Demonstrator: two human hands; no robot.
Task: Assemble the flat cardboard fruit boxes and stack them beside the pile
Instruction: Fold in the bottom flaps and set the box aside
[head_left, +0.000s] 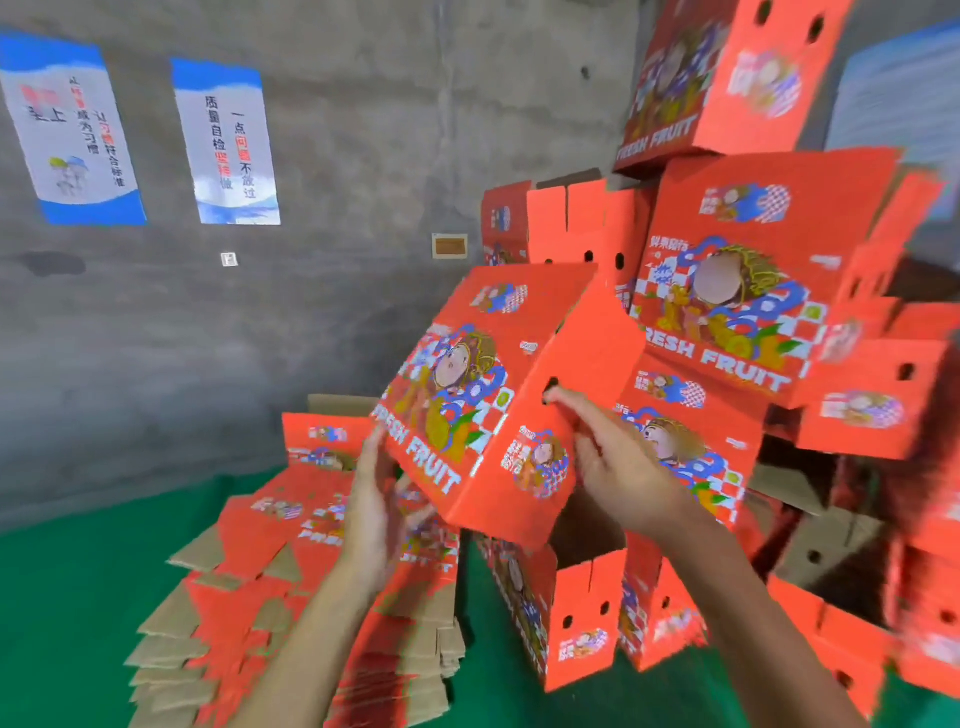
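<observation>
An assembled red fruit box (498, 395) printed "FRESH FRUIT" hangs tilted in the air between my hands. My left hand (376, 501) lies flat with straight fingers against its lower left edge. My right hand (613, 457) presses on its right side panel, the forefinger reaching to a round vent hole. Below my left arm lies the pile of flat cardboard blanks (291, 597), red on brown. On the right rises a loose heap of assembled red boxes (737, 312), tilted at many angles.
A green floor covering (78, 597) spreads at the lower left. A grey concrete wall (363, 156) stands behind, carrying two blue-and-white posters (226, 140). One more red box (576, 618) stands on the floor just under the held one.
</observation>
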